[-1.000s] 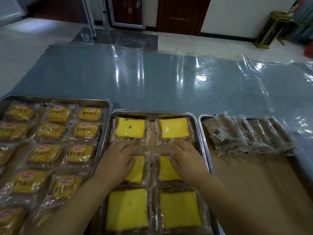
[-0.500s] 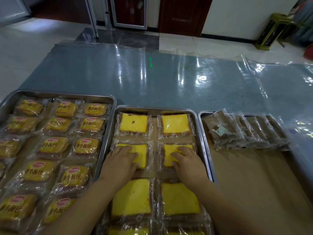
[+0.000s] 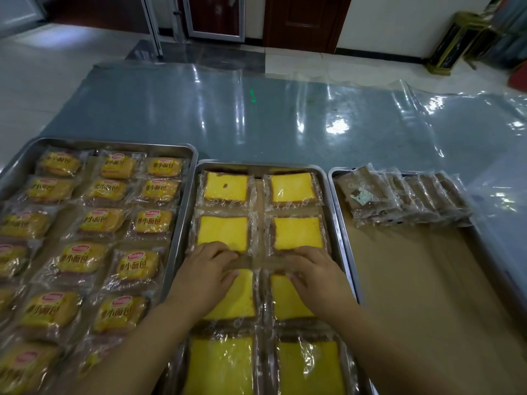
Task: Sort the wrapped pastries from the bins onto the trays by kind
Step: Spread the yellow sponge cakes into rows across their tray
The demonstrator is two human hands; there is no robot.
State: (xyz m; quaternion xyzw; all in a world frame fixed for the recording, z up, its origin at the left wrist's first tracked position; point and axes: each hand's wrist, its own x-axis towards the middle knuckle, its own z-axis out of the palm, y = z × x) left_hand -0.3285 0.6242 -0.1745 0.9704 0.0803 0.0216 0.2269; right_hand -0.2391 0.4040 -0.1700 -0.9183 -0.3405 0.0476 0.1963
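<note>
The middle metal tray (image 3: 258, 166) holds clear-wrapped yellow cake slices in two columns. My left hand (image 3: 204, 280) rests on the far edge of the third-row left slice (image 3: 239, 297). My right hand (image 3: 316, 277) rests likewise on the third-row right slice (image 3: 285, 300). The fingertips of both hands touch the wrapper seams just below the second-row slices (image 3: 222, 232), which lie uncovered. The left tray (image 3: 114, 143) is filled with small wrapped buns (image 3: 99, 220) bearing red and yellow labels. The right tray (image 3: 332, 178) has a row of brown wrapped pastries (image 3: 399, 198) along its far end.
Brown paper (image 3: 427, 295) lines the right tray and is bare below the brown row. The trays stand side by side on a grey table under a shiny plastic sheet (image 3: 256, 115). Tiled floor and doors lie beyond.
Both hands slid back toward me from the second-row cake slices to the third row. The second-row slices now lie further up the tray, in line.
</note>
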